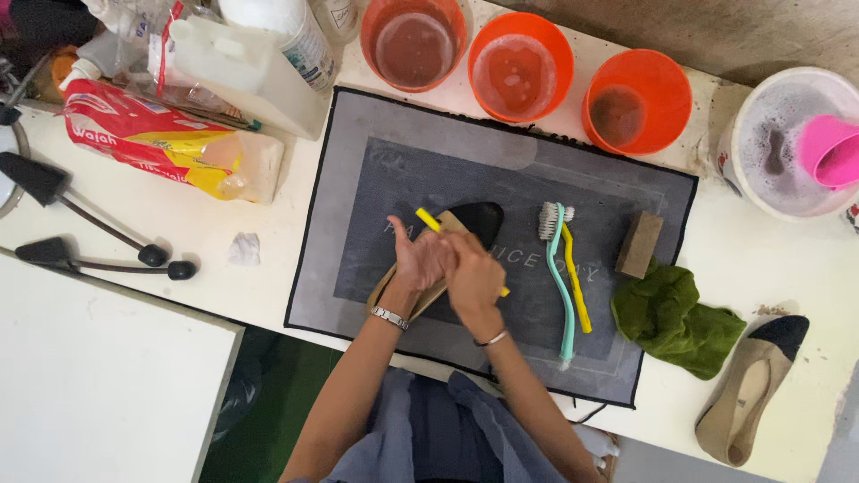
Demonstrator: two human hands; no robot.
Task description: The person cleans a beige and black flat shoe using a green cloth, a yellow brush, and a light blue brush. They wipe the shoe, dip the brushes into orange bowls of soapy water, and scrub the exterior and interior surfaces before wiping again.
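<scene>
My left hand (417, 259) grips a beige flat shoe with a black toe (479, 219), holding it on the grey mat (394, 170). My right hand (472, 275) is closed on a yellow brush (429, 220), whose yellow end sticks out above the shoe's opening. Both hands overlap and hide most of the shoe's body and the brush's middle.
Teal and yellow brushes (562, 268) lie on the mat beside a brown block (640, 243). A green cloth (676, 317) and the matching shoe (750, 385) lie at right. Three orange cups (523, 64), a foamy white bucket (787, 148) with pink scoop, bottles and bags line the back.
</scene>
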